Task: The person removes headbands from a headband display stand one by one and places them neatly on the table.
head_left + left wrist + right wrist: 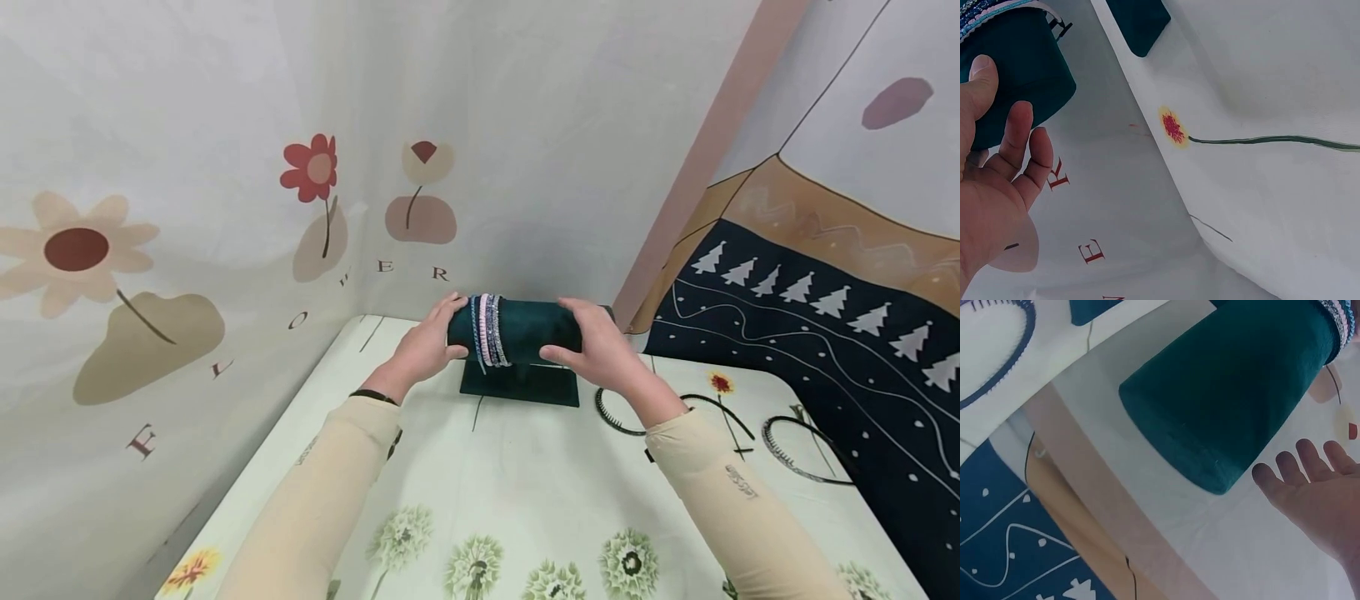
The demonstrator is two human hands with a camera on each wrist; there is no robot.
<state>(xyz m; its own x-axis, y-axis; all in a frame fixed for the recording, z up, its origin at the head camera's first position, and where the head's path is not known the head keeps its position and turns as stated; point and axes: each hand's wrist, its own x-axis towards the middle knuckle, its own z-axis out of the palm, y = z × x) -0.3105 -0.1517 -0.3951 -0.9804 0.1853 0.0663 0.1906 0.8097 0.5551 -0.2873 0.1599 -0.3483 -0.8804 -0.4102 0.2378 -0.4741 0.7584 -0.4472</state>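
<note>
A dark green velvet bracelet stand (531,329) with a flat base (517,387) is at the back of the table. Several blue, pink and silvery bracelets (489,329) circle its roll left of the middle. My left hand (423,342) holds the roll's left end; in the left wrist view the thumb lies on the velvet (1029,78), and part of the index finger is hidden behind it. At the right end, my right hand (603,346) is spread around the roll. The right wrist view shows its fingers (1310,465) extended beside the roll (1222,394), with a small gap.
Black toothed headbands (618,421) lie on the flower-printed tablecloth (525,475) to the right, one (798,458) nearer the table's right edge. A printed cloth wall (525,167) rises close behind the stand. Dark blue tree-patterned fabric (750,325) hangs at the right.
</note>
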